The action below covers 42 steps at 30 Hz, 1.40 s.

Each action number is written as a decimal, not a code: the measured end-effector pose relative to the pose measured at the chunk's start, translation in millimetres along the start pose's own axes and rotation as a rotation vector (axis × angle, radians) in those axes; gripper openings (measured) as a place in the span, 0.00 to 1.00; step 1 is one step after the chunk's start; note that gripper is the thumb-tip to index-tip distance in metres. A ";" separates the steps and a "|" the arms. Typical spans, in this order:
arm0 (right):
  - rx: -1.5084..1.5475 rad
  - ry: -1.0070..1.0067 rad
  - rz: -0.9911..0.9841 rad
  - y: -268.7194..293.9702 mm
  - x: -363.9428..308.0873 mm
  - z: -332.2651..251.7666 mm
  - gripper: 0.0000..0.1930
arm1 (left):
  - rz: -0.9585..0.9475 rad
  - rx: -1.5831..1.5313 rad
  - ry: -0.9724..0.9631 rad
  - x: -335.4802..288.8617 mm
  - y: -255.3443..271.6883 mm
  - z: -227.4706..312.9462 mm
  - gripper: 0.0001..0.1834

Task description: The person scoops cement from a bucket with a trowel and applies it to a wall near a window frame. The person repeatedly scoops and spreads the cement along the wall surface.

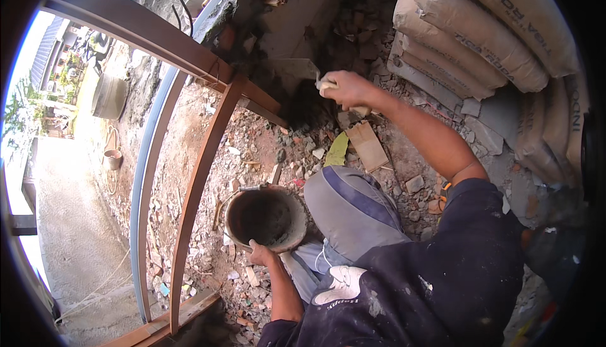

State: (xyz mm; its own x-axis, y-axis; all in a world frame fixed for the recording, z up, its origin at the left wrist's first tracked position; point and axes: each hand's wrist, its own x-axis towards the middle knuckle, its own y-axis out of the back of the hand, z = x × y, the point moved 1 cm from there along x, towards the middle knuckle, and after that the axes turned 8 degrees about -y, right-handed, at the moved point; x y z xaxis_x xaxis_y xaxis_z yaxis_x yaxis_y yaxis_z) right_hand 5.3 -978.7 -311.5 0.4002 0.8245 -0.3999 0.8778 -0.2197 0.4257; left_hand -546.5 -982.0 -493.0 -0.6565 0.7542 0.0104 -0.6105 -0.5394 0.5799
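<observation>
My right hand point(348, 89) is closed around the handle of a trowel point(291, 70). Its broad metal blade points left, against the dark, rough mortar near the foot of a brown frame post. By my knee, a round bucket point(297, 233) rests on the rubble, with dark grey wet-looking mortar point(268, 217) inside it. The fingers of my left hand point(260, 254) grip the near rim of this bucket, thumb along the edge. How much mortar lies on the blade is hard to make out in the shadow.
Brown frame bars point(202, 202) rise close on the left. Stacked paper cement sacks point(473, 38) stand at the far right. Broken rubble point(252, 151) covers the ground, with a flat brown cardboard piece point(366, 146) on it. Beyond the frame are a large metal tub point(108, 96) and a small pail point(113, 159).
</observation>
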 end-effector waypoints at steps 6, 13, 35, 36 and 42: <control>1.046 -0.275 -0.192 -122.5 33.3 69.9 0.17 | -0.071 -0.073 0.034 0.5 11.2 6.1 0.25; 1.086 -0.275 -0.494 -138.0 39.6 36.0 0.18 | -0.098 -0.147 -0.018 4.1 10.7 -0.6 0.25; 0.646 -0.680 -0.431 -214.2 61.8 197.5 0.18 | -0.197 0.028 -0.324 -48.9 -11.3 63.6 0.17; 0.680 -0.680 -0.435 -221.9 68.7 199.6 0.17 | -0.181 0.059 -0.305 -48.0 -10.2 58.3 0.17; 0.777 -0.485 -0.348 -259.3 94.9 211.4 0.21 | -0.212 0.260 -0.271 -48.6 -5.6 53.3 0.21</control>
State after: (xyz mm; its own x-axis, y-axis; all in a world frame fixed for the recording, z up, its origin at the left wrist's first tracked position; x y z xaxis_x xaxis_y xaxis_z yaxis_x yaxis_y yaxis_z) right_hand -128.7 -953.7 -631.4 -0.0013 0.6428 -0.7661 0.8264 -0.4307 -0.3627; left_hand -487.6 -995.7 -453.4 -0.3677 0.9279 0.0623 -0.5646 -0.2760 0.7779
